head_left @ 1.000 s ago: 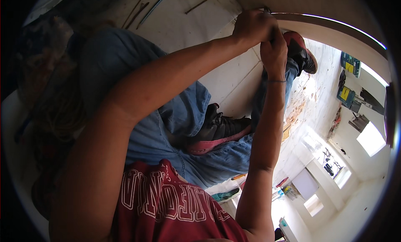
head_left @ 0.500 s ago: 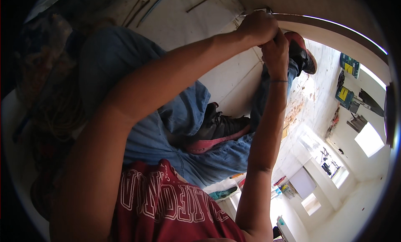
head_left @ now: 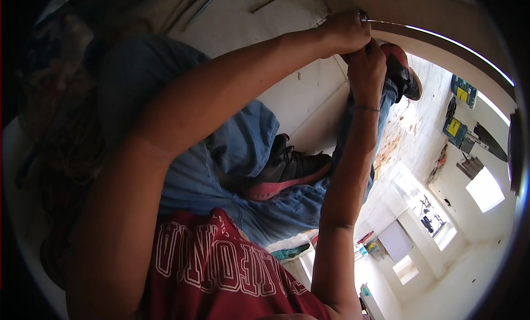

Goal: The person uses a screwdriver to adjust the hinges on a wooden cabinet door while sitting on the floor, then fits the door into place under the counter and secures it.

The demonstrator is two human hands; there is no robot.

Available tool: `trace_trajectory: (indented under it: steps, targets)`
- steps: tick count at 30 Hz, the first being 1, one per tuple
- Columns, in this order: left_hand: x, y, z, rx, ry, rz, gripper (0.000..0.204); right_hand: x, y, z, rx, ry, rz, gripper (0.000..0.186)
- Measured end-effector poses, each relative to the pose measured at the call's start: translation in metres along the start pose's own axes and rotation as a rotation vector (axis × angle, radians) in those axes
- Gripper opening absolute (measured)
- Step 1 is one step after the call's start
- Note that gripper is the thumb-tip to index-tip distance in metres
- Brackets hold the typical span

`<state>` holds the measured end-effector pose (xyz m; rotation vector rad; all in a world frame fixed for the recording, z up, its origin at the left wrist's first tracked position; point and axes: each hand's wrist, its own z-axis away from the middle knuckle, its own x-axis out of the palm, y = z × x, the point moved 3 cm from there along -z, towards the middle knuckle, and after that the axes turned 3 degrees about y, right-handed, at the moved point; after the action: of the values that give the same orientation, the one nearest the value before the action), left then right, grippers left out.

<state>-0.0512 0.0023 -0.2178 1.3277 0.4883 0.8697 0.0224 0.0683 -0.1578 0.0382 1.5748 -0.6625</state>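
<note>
Beside a brown board-like edge (head_left: 436, 39) at the top of the view, my two hands meet. My left hand (head_left: 348, 33) is closed in a fist, its knuckles against the board's near end. Just below and touching it, my right hand (head_left: 366, 70) is closed too, with its thumb side up. What lies inside the fingers is hidden. A small dark, shiny bit (head_left: 362, 16) shows just past my left knuckles; I cannot tell what it is.
I sit on a pale tiled floor (head_left: 314, 93), legs in jeans (head_left: 243, 138), one black and red shoe (head_left: 290, 171) tucked in, another (head_left: 406, 71) by the board. Thin rods (head_left: 201, 9) lie at far left. Green boxes (head_left: 456, 130) and a trowel-like tool (head_left: 489, 141) stand right.
Both closed hands have shifted slightly right, staying together. My left fist has turned a little, and a small shiny bit shows beyond its knuckles. The view has tilted slightly.
</note>
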Motion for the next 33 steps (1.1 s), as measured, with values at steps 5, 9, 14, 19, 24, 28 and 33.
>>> trace_trajectory:
  steps: [5, 9, 14, 19, 24, 28, 33]
  targets:
    - [0.006, -0.003, 0.004, -0.128, -0.056, 0.246, 0.041, -0.004, 0.0, 0.003, 0.032, 0.021, 0.047, 0.052]
    - [0.008, -0.008, -0.002, -0.048, -0.029, 0.093, 0.042, 0.005, 0.009, 0.0, 0.043, 0.016, -0.02, 0.054]
    - [0.012, 0.002, 0.007, 0.042, -0.025, -0.047, 0.043, -0.003, 0.015, 0.01, 0.078, 0.055, -0.059, 0.051]
    - [0.009, -0.004, 0.014, -0.088, 0.075, 0.163, 0.042, -0.004, 0.005, 0.011, 0.019, 0.009, 0.03, 0.051]
    - [0.0, -0.008, 0.029, -0.106, 0.143, 0.209, 0.033, -0.006, 0.017, 0.024, 0.137, 0.024, -0.213, 0.044]
    - [-0.041, -0.016, 0.0, -0.01, 0.542, -0.181, 0.032, 0.001, 0.003, 0.03, 0.342, -0.026, -0.739, 0.037]
    - [-0.029, -0.005, -0.004, 0.22, 0.413, -0.029, 0.029, -0.014, -0.003, 0.054, 0.208, 0.034, -1.157, 0.037]
